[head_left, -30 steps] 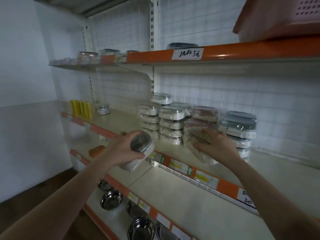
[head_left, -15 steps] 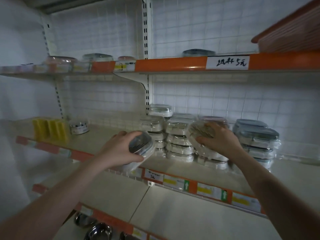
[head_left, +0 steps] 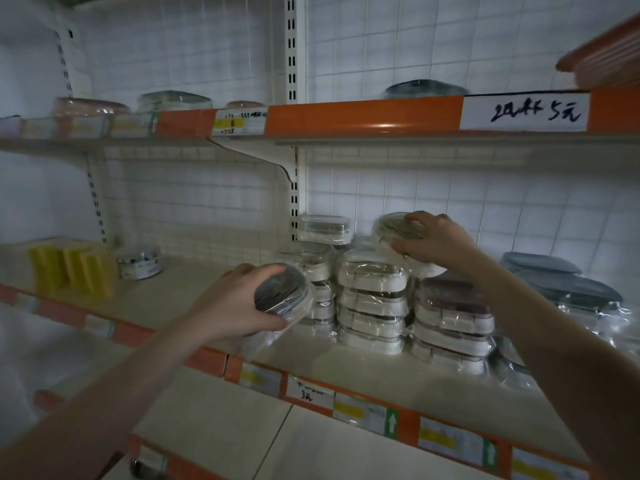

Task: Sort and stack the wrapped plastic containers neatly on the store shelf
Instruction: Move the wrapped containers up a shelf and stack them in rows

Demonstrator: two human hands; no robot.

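Wrapped container [head_left: 398, 233] gripped under right hand [head_left: 438, 242].

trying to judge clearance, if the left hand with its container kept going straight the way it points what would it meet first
Most likely the nearest stack of wrapped containers, just beyond the left hand and the dark-lidded container it grips. Depth is unclear, so the gap cannot be judged.
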